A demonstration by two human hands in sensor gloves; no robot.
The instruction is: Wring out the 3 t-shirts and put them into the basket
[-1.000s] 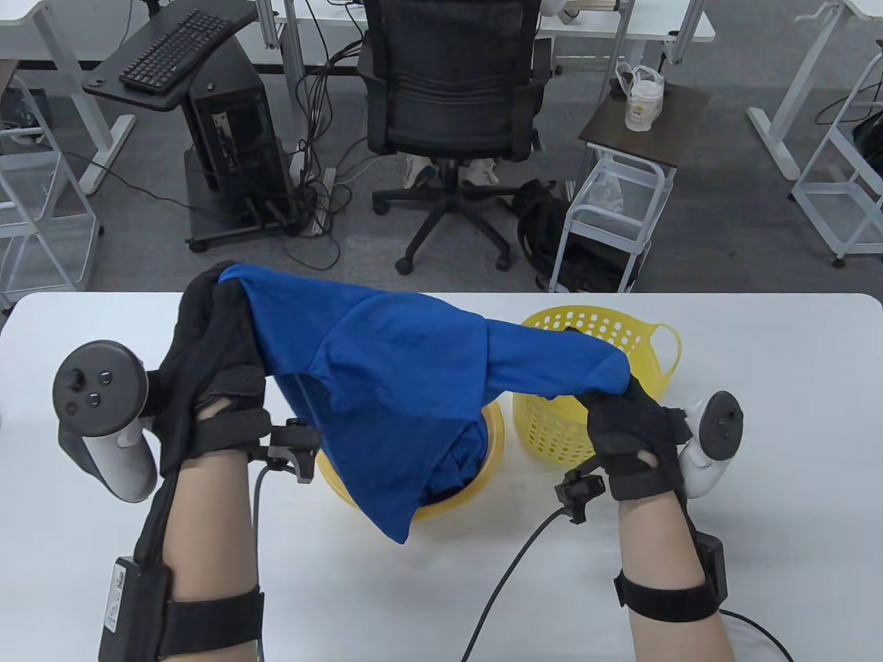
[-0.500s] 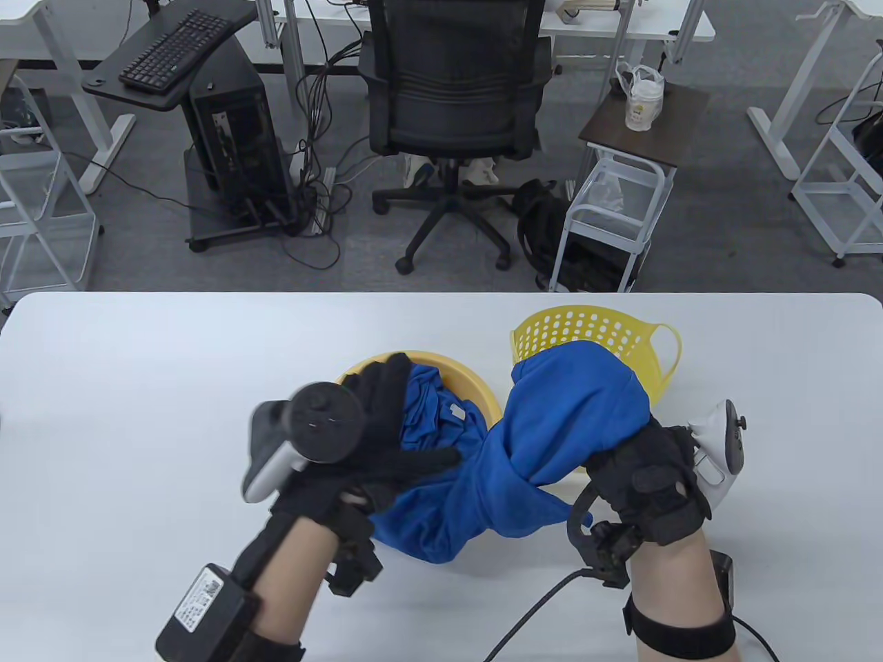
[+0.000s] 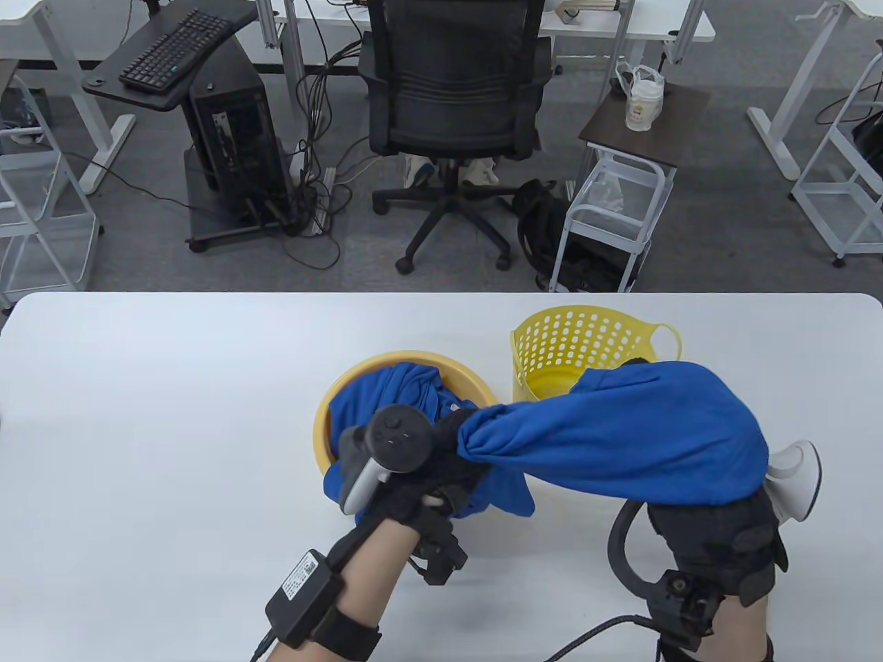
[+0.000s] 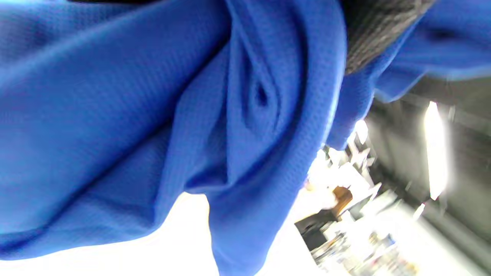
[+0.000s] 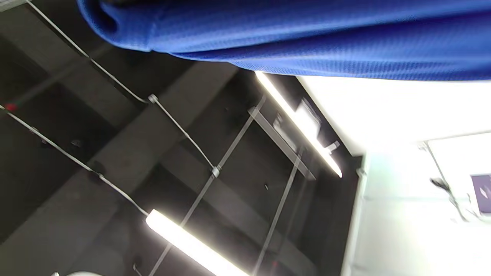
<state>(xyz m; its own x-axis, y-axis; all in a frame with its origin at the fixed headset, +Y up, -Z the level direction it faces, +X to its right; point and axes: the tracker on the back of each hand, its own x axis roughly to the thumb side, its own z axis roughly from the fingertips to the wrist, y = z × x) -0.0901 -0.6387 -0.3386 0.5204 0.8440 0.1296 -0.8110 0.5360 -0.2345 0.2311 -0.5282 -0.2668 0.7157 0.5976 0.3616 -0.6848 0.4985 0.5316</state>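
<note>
A blue t-shirt (image 3: pixel 621 431) is bunched into a thick roll stretched between both hands, above the table in front of the yellow perforated basket (image 3: pixel 586 338). My left hand (image 3: pixel 448 462) grips its gathered left end over the front rim of the yellow basin (image 3: pixel 407 360). More blue t-shirt cloth (image 3: pixel 400 396) lies in that basin. My right hand (image 3: pixel 717 531) holds the right end, and the cloth drapes over it and hides its fingers. In the left wrist view blue fabric (image 4: pixel 153 115) fills the frame, with a gloved finger (image 4: pixel 376 34) at the top. Blue fabric (image 5: pixel 307 34) spans the top of the right wrist view.
The basin and basket stand side by side at the middle of the white table (image 3: pixel 138 414). Cables trail from both wrists toward the near edge. Beyond the far edge are an office chair (image 3: pixel 452 103) and a small white cart (image 3: pixel 614 207).
The shirt, earlier held spread wide in the air, is now gathered into a roll. My left hand came from the far left to the basin; my right hand dropped lower and rightward.
</note>
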